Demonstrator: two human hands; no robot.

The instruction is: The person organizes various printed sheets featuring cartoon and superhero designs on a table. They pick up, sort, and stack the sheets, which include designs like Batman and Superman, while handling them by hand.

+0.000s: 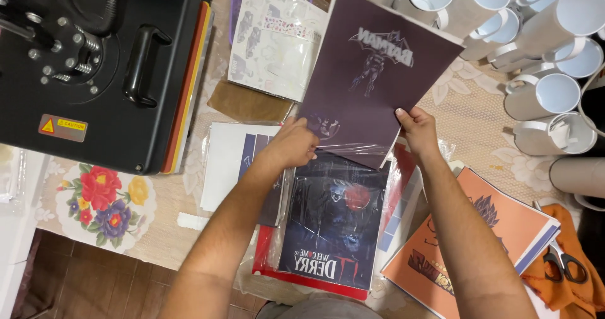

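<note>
A black heat press (94,67) was the largest thing on the counter (164,224) and serves as the landmark; it filled the far-left corner, its handle closed flat. Right of the press, beyond a pale printed sheet (274,41), a crowd of white mugs (542,48) lay on their sides along the far-right edge. Between press and mugs, a dark purple printed sheet (378,73) was held up at a tilt above a stack of plastic-sleeved prints (334,224) lying on the counter, right of and nearer than the press. The left hand (291,144) had its grip closed on the sheet's lower left corner, fingers curled under the paper. The right hand (417,130) pinched the sheet's lower right edge, thumb on top. Further right of the press lay an orange print (466,243) on a paper pile, and beyond it a pair of scissors (564,263) on an orange cloth (567,294). A floral mat (104,202) sat just below the press.
</note>
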